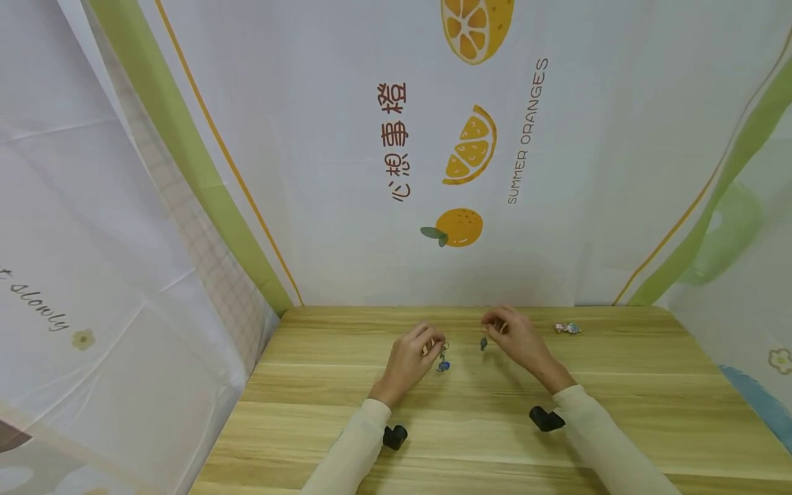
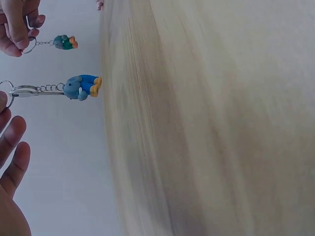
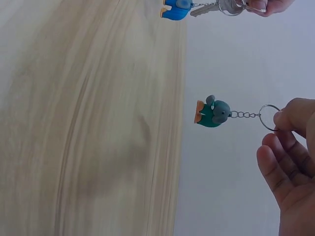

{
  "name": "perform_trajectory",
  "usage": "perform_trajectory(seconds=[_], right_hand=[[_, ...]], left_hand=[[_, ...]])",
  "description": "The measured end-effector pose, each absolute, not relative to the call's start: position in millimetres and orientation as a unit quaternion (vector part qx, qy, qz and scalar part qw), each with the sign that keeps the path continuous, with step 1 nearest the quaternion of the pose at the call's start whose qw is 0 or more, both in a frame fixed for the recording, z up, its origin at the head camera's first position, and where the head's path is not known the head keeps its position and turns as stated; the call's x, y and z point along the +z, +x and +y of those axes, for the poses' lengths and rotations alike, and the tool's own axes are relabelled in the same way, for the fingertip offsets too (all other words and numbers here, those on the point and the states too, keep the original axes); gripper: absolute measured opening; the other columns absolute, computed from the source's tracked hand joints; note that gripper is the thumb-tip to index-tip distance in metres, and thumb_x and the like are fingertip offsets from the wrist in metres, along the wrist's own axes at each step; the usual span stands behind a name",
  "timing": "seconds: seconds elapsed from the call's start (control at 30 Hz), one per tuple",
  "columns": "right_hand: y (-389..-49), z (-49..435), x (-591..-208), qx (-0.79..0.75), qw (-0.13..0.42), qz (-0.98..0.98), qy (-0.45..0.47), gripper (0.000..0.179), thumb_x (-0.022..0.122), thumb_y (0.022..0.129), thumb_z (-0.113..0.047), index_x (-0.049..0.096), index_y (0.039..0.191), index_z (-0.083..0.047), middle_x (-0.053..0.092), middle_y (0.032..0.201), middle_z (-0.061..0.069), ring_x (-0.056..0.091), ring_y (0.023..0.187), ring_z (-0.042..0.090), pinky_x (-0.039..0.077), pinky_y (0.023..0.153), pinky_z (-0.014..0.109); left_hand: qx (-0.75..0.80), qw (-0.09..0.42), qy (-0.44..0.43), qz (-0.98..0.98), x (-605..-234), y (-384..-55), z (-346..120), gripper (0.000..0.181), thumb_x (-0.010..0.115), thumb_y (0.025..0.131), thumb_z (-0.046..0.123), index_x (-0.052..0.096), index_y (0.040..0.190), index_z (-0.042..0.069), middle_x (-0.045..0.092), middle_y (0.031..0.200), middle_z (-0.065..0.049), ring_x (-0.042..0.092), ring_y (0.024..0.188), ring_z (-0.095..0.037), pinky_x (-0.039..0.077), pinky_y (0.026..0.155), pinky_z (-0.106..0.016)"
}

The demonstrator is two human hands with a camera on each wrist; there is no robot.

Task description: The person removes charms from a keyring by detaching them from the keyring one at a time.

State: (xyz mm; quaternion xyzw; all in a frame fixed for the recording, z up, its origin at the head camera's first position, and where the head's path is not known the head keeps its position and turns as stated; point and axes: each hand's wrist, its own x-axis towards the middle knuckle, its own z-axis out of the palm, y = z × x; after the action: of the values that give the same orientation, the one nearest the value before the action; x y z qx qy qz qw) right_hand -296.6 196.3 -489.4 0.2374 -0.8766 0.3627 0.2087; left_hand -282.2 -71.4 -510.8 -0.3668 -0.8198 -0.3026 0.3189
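Between thumb and fingertips, my left hand point(image 1: 411, 356) pinches the ring of a blue elephant keychain point(image 2: 82, 87). A metal key point(image 3: 205, 10) hangs from that same ring beside the chain. My right hand point(image 1: 518, 338) pinches the ring of a green elephant keychain point(image 3: 213, 112), which has orange feet and a short chain but shows no key. Both figures dangle over the wooden table point(image 1: 470, 405), the blue one left of the green one in the head view.
A small pink and blue trinket point(image 1: 567, 328) lies on the table at the back right. White cloth point(image 1: 346, 275) printed with oranges hangs behind the table's far edge. Black wrist mounts point(image 1: 396, 436) stick out beside both sleeves.
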Motion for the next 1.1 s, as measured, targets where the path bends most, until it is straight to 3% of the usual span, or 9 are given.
perform_trajectory(seconds=[1.1], right_hand=[[-294.9, 258.6, -486.3, 0.336, 0.206, -0.903, 0.169, 0.011, 0.073, 0.096, 0.004, 0.075, 0.106, 0.000, 0.072, 0.101, 0.010, 0.065, 0.087, 0.019, 0.057, 0.074, 0.025]], left_hand=[[-0.294, 0.306, -0.357, -0.832, -513.2, -283.1, -72.6, 0.006, 0.071, 0.104, 0.015, 0.075, 0.101, 0.012, 0.070, 0.095, 0.001, 0.065, 0.073, -0.007, 0.049, 0.063, -0.010]])
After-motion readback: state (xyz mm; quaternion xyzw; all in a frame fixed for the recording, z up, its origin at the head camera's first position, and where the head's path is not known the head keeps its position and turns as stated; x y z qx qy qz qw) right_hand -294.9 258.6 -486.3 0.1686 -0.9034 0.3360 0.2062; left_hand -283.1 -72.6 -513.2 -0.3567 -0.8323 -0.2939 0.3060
